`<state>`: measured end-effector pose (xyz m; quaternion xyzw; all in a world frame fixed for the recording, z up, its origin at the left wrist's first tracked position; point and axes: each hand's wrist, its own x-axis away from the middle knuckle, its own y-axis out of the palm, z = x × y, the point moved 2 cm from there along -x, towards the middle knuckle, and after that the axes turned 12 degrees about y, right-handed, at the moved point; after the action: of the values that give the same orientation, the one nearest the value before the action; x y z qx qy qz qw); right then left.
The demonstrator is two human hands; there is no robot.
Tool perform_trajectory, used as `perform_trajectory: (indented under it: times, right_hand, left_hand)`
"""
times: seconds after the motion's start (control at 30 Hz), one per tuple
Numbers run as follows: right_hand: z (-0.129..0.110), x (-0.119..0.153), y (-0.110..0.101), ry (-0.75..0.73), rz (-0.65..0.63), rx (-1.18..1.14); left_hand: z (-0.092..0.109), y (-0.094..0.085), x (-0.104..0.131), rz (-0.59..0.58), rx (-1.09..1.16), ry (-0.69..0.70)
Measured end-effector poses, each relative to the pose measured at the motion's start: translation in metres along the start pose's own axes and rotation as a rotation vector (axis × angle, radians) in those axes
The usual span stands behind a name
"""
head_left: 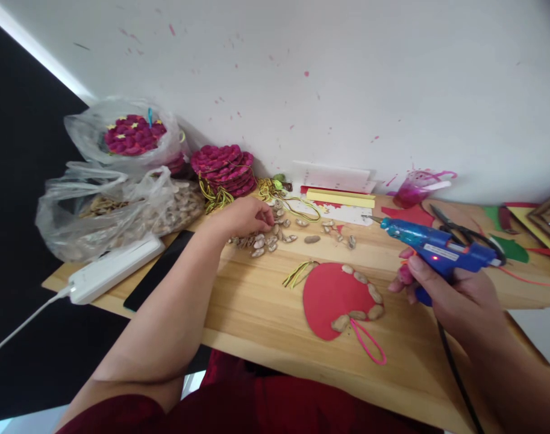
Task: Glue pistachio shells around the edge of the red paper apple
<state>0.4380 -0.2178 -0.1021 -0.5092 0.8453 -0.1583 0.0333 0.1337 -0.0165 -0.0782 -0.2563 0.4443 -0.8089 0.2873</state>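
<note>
Head view showed my left hand (247, 218) stretched out over a loose heap of pistachio shells (275, 235) on the wooden worktop (256, 301), its fingers curled down onto the shells at the heap's left edge; whether a shell was pinched between them I could not tell. My right hand (441, 289) was wrapped around the handle of a blue glue gun (437, 248), held above the worktop with its nozzle pointing left toward the scattered shells and a small red light glowing on its body. Between my two hands, nearer the right one, lay a red paper fan shape (331, 295) flat on the worktop, with shells set along its right edge and a pink cord loop (369, 343) trailing from its lower end. A few yellow-green strings (297, 274) lay just beside its upper left. Far left stood plastic bags of shells (121, 205), a white power strip (116, 268) and a dark phone (159, 268). By the wall sat a stack of magenta shell discs (223, 169), and black scissors (459, 228) lay behind the glue gun.
</note>
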Motion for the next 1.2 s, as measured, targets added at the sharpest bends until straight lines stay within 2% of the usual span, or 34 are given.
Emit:
perform_trajectory:
  times: [0.13,0.2,0.3,0.43,0.63,0.73,0.9,1.2]
  right_hand:
    - [0.001,-0.001,-0.001,-0.008,-0.001,-0.005]
    - [0.002,-0.002,0.000,-0.011,-0.012,-0.004]
    - [0.003,-0.003,0.000,-0.012,-0.028,-0.008]
    - [0.003,-0.003,-0.001,-0.024,-0.033,-0.005]
    - [-0.002,0.000,0.000,-0.023,-0.051,-0.003]
    - [-0.001,0.001,0.001,-0.012,-0.046,-0.034]
    - [0.002,-0.002,0.001,-0.057,-0.086,-0.019]
    - [-0.001,-0.003,0.001,-0.080,-0.111,-0.043]
  left_hand:
    - [0.006,-0.008,0.005,0.092,-0.205,-0.037]
    - [0.013,-0.010,0.009,0.029,-0.166,0.016]
    - [0.025,-0.006,0.013,-0.138,-0.060,0.122]
    - [0.032,0.003,0.010,-0.222,-0.141,0.126]
    - [0.031,0.009,0.005,-0.203,-0.177,0.136]
    - [0.031,0.010,0.005,-0.227,-0.138,0.184]
    - [0.041,0.014,0.007,-0.277,-0.114,0.254]
    - [0.048,0.020,0.004,-0.266,-0.181,0.290]
